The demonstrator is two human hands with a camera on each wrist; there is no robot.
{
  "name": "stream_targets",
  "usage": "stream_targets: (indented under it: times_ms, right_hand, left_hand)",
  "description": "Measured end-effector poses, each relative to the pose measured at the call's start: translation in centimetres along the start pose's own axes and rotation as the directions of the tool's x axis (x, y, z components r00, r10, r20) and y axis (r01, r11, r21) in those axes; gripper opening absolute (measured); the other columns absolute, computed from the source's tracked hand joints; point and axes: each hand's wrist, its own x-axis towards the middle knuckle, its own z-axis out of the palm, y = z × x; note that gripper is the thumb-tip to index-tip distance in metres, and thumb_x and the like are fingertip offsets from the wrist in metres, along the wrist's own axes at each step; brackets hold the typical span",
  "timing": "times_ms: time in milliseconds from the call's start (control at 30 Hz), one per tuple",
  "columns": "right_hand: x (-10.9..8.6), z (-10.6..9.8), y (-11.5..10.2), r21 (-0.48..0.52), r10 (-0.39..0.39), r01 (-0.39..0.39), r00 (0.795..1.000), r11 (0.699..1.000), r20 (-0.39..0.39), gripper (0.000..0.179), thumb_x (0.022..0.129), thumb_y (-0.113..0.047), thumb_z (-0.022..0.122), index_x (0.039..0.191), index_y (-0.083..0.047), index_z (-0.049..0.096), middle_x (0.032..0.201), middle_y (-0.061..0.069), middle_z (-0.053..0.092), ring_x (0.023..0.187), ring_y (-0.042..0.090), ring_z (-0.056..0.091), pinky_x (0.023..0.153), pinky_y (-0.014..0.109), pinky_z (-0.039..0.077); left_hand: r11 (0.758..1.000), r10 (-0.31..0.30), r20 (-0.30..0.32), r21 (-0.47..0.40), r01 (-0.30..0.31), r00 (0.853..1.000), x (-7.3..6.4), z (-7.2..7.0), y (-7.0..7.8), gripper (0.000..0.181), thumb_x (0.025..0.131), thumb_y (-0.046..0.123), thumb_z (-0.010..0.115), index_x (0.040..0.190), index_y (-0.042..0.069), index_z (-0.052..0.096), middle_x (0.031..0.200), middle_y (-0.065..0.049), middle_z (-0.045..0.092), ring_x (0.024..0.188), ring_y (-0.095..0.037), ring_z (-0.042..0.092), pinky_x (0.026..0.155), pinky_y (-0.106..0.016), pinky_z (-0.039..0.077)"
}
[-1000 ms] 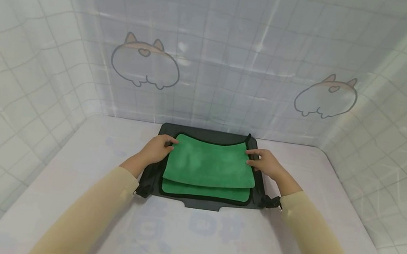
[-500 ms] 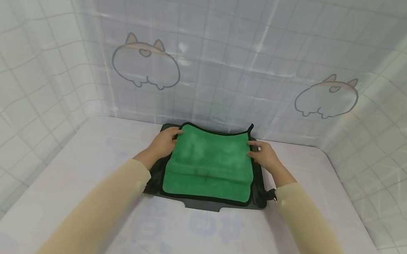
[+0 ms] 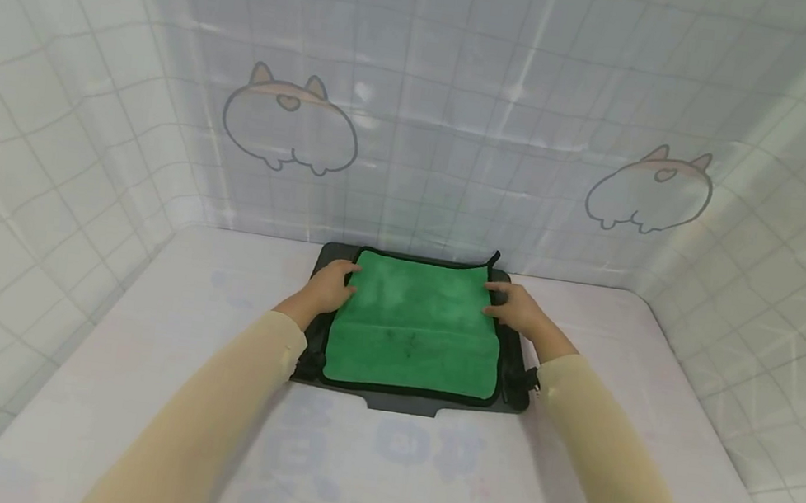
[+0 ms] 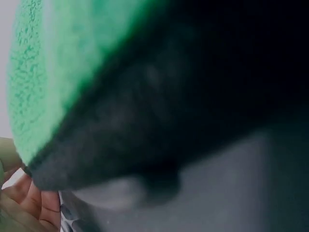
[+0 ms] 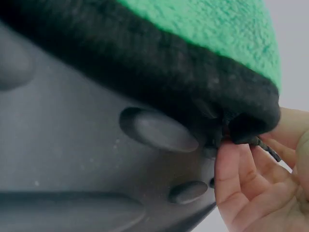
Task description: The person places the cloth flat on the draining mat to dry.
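Note:
A green towel (image 3: 416,319) with a black border lies spread over a dark grey board (image 3: 400,405) in the head view. A small black loop (image 3: 495,257) sticks up from its far right corner. My left hand (image 3: 329,286) pinches the towel's left edge, and my right hand (image 3: 519,310) pinches the right edge opposite. In the right wrist view, the fingers (image 5: 229,174) sit under the black hem (image 5: 174,67), partly hidden by it. The left wrist view shows the fingers (image 4: 36,203) at the hem's end; much of that hand is out of frame.
The board lies on a pale, faintly printed tabletop (image 3: 378,473), close to the back wall covering (image 3: 457,166). That wall has grid lines and two cartoon animal drawings. Side walls rise left and right. Oval shapes (image 5: 159,130) mark the board's surface.
The towel's folded upper layer has gone away from me and now lies flat, with a faint crease across it. Both hands moved farther back with its edges, then slightly toward me.

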Motion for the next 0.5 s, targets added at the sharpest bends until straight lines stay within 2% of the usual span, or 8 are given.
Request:
stream_targets:
  times_ms: [267, 433, 500]
  right_hand:
    - [-0.16, 0.48, -0.24, -0.033, -0.036, 0.036, 0.999, 0.999, 0.004, 0.057, 0.099, -0.014, 0.065, 0.151, -0.005, 0.044, 0.158, 0.025, 0.03, 0.105, 0.035, 0.063, 0.082, 0.043, 0.056]
    - [-0.22, 0.41, -0.13, -0.024, -0.059, 0.058, 0.997, 0.998, -0.045, 0.057, 0.098, -0.014, 0.066, 0.151, -0.005, 0.044, 0.158, 0.024, 0.032, 0.112, 0.038, 0.06, 0.088, 0.047, 0.053]
    - [-0.1, 0.38, -0.09, -0.016, -0.068, 0.068, 0.996, 0.998, -0.057, 0.058, 0.098, -0.014, 0.066, 0.151, -0.005, 0.044, 0.158, 0.023, 0.032, 0.123, 0.04, 0.054, 0.094, 0.049, 0.051]
  left_hand:
    - [0.998, -0.034, 0.025, -0.044, 0.035, 0.999, -0.22, 0.18, -0.25, 0.053, 0.103, 0.013, 0.057, 0.152, 0.002, 0.04, 0.159, -0.023, 0.03, 0.146, -0.041, 0.026, 0.115, -0.053, 0.031]
    - [0.999, -0.011, -0.029, -0.031, 0.01, 1.0, -0.26, 0.1, -0.2, 0.055, 0.102, 0.012, 0.06, 0.151, 0.0, 0.039, 0.159, -0.025, 0.028, 0.147, -0.041, 0.025, 0.117, -0.051, 0.028]
    - [1.0, 0.002, -0.056, -0.019, -0.003, 0.998, -0.2, 0.07, -0.22, 0.056, 0.101, 0.013, 0.06, 0.151, -0.001, 0.039, 0.159, -0.025, 0.027, 0.146, -0.041, 0.026, 0.117, -0.051, 0.028]
